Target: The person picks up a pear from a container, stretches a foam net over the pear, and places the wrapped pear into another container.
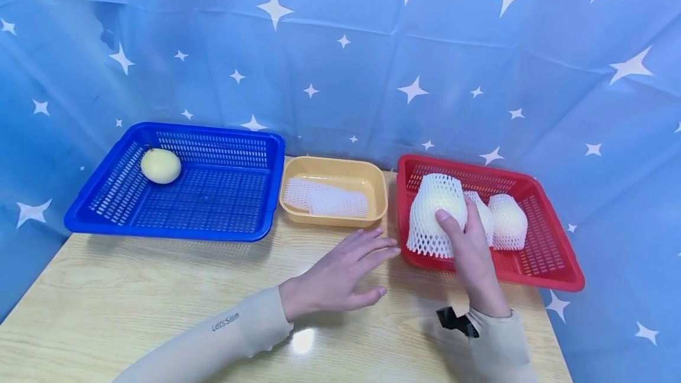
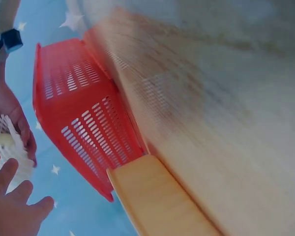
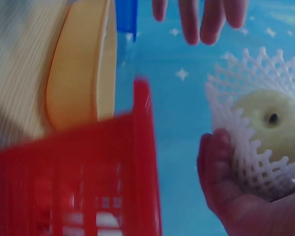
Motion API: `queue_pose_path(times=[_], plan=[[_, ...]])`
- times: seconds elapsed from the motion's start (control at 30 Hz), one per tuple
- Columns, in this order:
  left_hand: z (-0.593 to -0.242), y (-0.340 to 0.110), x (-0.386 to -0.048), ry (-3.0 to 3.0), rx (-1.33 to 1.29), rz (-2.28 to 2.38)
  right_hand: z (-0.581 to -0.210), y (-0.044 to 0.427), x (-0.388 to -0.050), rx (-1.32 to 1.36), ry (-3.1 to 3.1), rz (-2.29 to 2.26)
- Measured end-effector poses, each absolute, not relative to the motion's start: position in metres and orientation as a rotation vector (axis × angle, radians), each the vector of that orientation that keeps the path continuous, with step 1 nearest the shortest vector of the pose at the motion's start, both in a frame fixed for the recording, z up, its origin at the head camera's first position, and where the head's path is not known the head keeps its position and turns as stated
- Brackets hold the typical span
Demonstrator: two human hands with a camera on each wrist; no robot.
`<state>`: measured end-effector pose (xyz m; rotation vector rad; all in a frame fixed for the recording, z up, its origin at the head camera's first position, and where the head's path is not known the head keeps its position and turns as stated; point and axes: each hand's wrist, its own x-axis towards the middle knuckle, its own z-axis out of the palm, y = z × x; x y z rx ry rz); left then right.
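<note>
My right hand (image 1: 473,250) grips a pale yellow pear (image 3: 270,120) wrapped in a white foam net (image 1: 433,217), held above the left part of the red basket (image 1: 564,265). In the right wrist view the net's end is open and shows the pear's dark dimple. My left hand (image 1: 340,276) is over the table, left of the red basket, fingers spread and holding nothing; its fingertips are apart from the net. More netted pears (image 1: 508,223) lie in the red basket, one partly hidden behind my right hand.
Between the baskets stands a yellow tray (image 1: 287,208) with flattened white foam nets (image 1: 337,201) in it. At left, a blue basket (image 1: 175,230) contains one bare pear (image 1: 161,166). All stand on a wooden table (image 1: 175,288) against a blue starry cloth (image 1: 351,64).
</note>
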<state>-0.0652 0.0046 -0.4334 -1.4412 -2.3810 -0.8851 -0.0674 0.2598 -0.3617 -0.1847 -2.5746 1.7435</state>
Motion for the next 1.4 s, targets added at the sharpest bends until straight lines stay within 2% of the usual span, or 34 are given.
queue_pose_path(times=[0.2, 0.37, 0.8, 1.07, 1.4], plan=[[-0.439, 0.021, -0.065, -2.539, -1.531, -0.501, -0.367, 0.281, -0.078, -0.141, -2.743, 1.566], [-0.448, 0.027, -0.068, -2.586, -1.516, -0.37, -0.369, 0.293, -0.086, -0.156, -2.949, 1.366], [-0.458, 0.033, -0.069, -2.65, -1.495, -0.338, -0.374, 0.301, -0.097, -0.136, -3.165, 1.067], [-0.459, 0.035, -0.067, -2.668, -1.468, -0.328, -0.389, 0.294, -0.103, -0.041, -3.193, 0.864], [-0.46, 0.036, -0.067, -2.692, -1.465, -0.351, -0.403, 0.282, -0.107, -0.073, -3.351, 0.623]])
